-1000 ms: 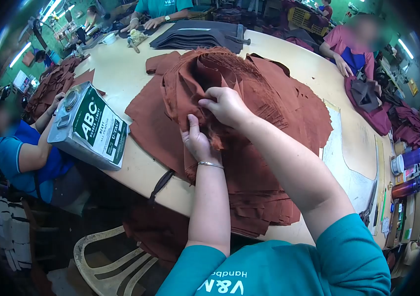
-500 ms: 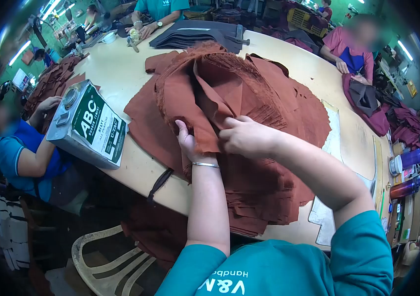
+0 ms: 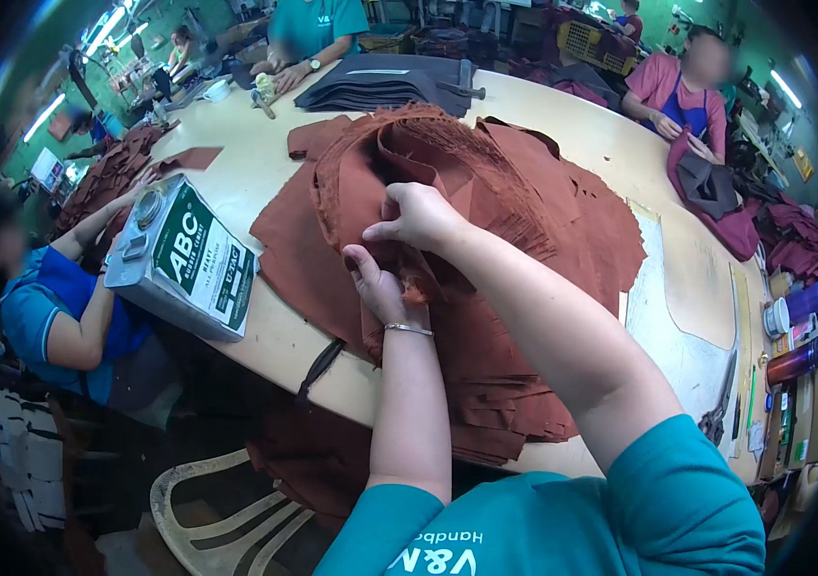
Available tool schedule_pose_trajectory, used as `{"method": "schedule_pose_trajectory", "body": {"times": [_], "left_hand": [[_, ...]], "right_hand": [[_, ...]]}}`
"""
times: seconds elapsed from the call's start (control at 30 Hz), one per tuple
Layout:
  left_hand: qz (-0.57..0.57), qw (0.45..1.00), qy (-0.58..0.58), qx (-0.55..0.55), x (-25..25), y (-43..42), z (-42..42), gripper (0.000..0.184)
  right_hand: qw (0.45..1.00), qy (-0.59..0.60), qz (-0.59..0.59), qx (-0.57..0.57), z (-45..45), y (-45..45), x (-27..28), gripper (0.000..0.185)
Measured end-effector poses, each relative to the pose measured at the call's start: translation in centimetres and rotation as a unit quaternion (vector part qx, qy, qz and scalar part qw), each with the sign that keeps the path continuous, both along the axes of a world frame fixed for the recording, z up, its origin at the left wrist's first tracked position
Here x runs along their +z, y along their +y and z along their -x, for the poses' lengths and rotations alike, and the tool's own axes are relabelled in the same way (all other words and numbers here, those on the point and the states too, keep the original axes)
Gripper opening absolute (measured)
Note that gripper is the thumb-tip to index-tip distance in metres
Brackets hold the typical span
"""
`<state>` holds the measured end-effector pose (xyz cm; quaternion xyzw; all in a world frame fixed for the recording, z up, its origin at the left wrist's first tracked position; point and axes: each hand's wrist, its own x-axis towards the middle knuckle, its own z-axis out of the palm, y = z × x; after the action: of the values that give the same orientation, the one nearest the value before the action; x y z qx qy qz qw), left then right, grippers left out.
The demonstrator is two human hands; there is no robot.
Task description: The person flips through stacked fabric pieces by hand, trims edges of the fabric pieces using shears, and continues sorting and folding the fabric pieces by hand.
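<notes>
Rust-brown fabric pile [image 3: 524,211] spread on pale bench [image 3: 255,144], folded layers pinched in right grip [image 3: 417,219]; left grip [image 3: 382,288] against near folds, fingers hidden, closure unclear. Metal can [image 3: 188,259] beside pile, leftward.

- Centre: passage is blocked by the rust cloth heap [image 3: 582,240].
- Left: the bench [image 3: 582,120] edge is obstructed by the metal can [image 3: 167,280].
- Upper centre: the way is closed by the dark stack [image 3: 380,94].
- Upper right: bare room is left between heap and maroon cloth [image 3: 731,230].
- Upper left: a strip is left between can and heap.
</notes>
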<state>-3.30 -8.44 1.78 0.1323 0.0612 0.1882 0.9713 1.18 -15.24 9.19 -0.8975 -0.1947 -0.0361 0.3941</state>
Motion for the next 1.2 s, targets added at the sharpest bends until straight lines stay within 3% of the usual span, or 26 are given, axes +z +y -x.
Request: {"method": "schedule_pose_trajectory", "body": {"times": [0.2, 0.33, 0.37, 0.4, 0.43, 0.47, 0.53, 0.57, 0.67, 0.7, 0.73, 0.8, 0.87, 0.9, 0.93, 1.0, 1.07, 1.13, 1.2], "left_hand": [[-0.066, 0.998, 0.003, -0.006, 0.9, -0.2, 0.1, 0.023], [-0.006, 0.998, -0.013, -0.064, -2.8, 1.4, -2.1, 0.032], [0.025, 0.996, 0.065, -0.058, -2.5, 1.4, -1.6, 0.042], [-0.001, 0.997, 0.072, -0.033, -1.9, 1.7, -1.2, 0.048], [0.094, 0.988, -0.044, -0.115, -2.8, 2.4, -1.2, 0.05], [0.188, 0.949, -0.161, -0.195, -3.6, 2.8, -1.4, 0.052], [0.131, 0.959, -0.137, -0.209, -3.8, 3.1, -1.5, 0.048], [0.1, 0.963, -0.125, -0.217, -4.0, 3.2, -1.5, 0.046], [0.127, 0.951, -0.171, -0.224, -2.2, 2.1, -0.5, 0.045], [0.106, 0.964, -0.128, -0.21, -2.8, 2.2, -1.0, 0.047], [0.085, 0.973, -0.083, -0.196, -3.5, 2.2, -1.8, 0.049], [0.097, 0.967, -0.09, -0.219, -3.9, 2.3, -1.9, 0.05], [0.162, 0.925, -0.194, -0.285, -3.2, 2.8, -1.1, 0.047], [0.122, 0.976, -0.067, -0.169, -2.3, 2.1, -1.1, 0.044], [0.108, 0.983, -0.054, -0.135, -2.8, 1.9, -1.5, 0.04], [0.081, 0.994, -0.028, -0.065, -3.0, 1.6, -2.0, 0.034], [-0.012, 0.999, -0.029, -0.008, -2.2, 0.9, -1.3, 0.032], [-0.076, 0.997, -0.032, 0.01, 0.3, 0.0, 0.0, 0.03], [-0.052, 0.997, -0.065, -0.007, -0.9, 0.1, -0.6, 0.027]], "right_hand": [[0.994, 0.068, -0.082, -0.011, 0.2, -0.6, -0.8, 0.025], [0.977, -0.103, -0.119, -0.145, 1.1, -1.5, -3.0, 0.019], [0.97, -0.064, -0.142, -0.187, 0.9, -2.7, -3.2, 0.019], [0.959, -0.024, -0.165, -0.229, 1.1, -3.9, -3.0, 0.02], [0.96, 0.034, -0.157, -0.229, 1.6, -4.8, -3.0, 0.019], [0.965, -0.019, -0.127, -0.228, 1.8, -4.9, -3.1, 0.017], [0.964, -0.122, -0.067, -0.225, 2.2, -4.7, -3.2, 0.014], [0.968, -0.12, -0.048, -0.213, 1.9, -4.7, -3.5, 0.009], [0.945, -0.221, 0.218, -0.106, 3.9, -4.0, -0.4, 0.02], [0.947, -0.245, 0.209, -0.001, 4.6, -4.1, 0.3, 0.027], [0.911, -0.348, 0.191, 0.114, 4.4, -4.1, 0.1, 0.024], [0.886, -0.23, 0.314, 0.251, 5.8, -4.0, 0.1, 0.022], [0.88, -0.14, 0.372, 0.261, 6.6, -5.2, 1.0, 0.019], [0.866, -0.116, 0.415, 0.253, 6.6, -6.8, 1.2, 0.019], [0.85, -0.092, 0.457, 0.247, 6.5, -7.5, 1.8, 0.019], [0.86, 0.001, 0.496, 0.121, 6.0, -8.0, 4.2, 0.016], [0.955, -0.115, 0.263, 0.079, 5.4, -7.9, 4.7, 0.012], [0.977, -0.204, 0.054, 0.027, 4.4, -4.8, 4.2, 0.011], [0.985, -0.17, -0.016, 0.02, 2.9, -1.6, 2.2, 0.01]]}}
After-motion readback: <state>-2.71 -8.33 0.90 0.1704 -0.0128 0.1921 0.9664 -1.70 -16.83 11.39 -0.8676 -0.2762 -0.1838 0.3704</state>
